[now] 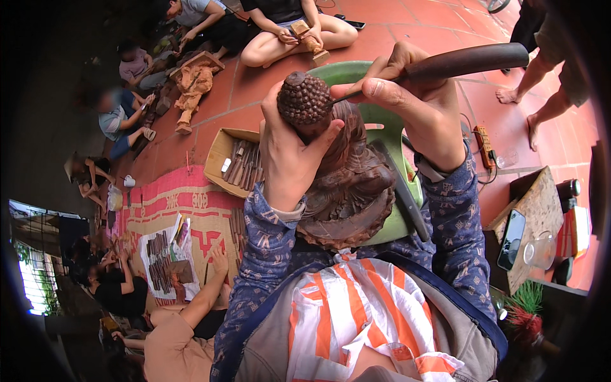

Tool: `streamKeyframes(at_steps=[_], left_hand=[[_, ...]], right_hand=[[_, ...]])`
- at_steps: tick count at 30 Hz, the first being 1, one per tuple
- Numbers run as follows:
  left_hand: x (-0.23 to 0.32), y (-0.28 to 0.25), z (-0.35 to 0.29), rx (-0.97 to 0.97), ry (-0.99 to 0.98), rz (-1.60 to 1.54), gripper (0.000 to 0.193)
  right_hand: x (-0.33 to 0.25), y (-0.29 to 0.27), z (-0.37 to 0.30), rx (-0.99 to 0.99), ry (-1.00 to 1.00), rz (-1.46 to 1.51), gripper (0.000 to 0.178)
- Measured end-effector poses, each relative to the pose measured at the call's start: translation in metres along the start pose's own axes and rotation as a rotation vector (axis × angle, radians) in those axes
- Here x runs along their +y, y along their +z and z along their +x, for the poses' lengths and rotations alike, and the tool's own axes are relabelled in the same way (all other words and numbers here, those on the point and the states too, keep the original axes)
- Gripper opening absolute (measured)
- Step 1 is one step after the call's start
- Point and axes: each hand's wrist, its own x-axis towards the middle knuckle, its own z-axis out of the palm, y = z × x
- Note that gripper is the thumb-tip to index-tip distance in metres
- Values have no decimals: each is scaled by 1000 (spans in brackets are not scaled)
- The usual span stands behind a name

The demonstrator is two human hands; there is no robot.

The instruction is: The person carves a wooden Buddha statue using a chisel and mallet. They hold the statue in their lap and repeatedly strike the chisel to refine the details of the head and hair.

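A dark brown carved statue of a seated Buddha [347,191] stands on a green plastic chair [349,69] in front of me. My left hand [289,156] is wrapped round its head from the left, thumb across the face, which is mostly hidden. In my right hand [423,111] is a carving chisel [468,62] with a long dark wooden handle pointing up to the right. The chisel's thin blade runs left between my fingers, and its tip meets the side of the knobbed hair. My right fingertips are close to the head.
Left of the statue, a cardboard box [219,148] holds several chisels. More tools [164,264] lie on paper over a red-patterned mat [181,198]. Several people sit around; one holds a small carving [309,43]. At right are an orange power strip [485,146] and a phone [512,239] on a board.
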Motion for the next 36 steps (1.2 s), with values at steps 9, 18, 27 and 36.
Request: streamKeyframes(at_steps=[9,18,27,36], left_hand=[[0,0,-1,5,-37,-1,78],[-2,1,-2,-9,-46,-23,78],[-2,3,-2,0,-76,-54,75],[4,2,-1,21,-30,12,75]], right_hand=[[4,21,-10,155,30,159,11],[-7,49,-25,404,-40,60,7],[16,32,-19,337,77,250,8],[31,28,-14,282,89,463,12]])
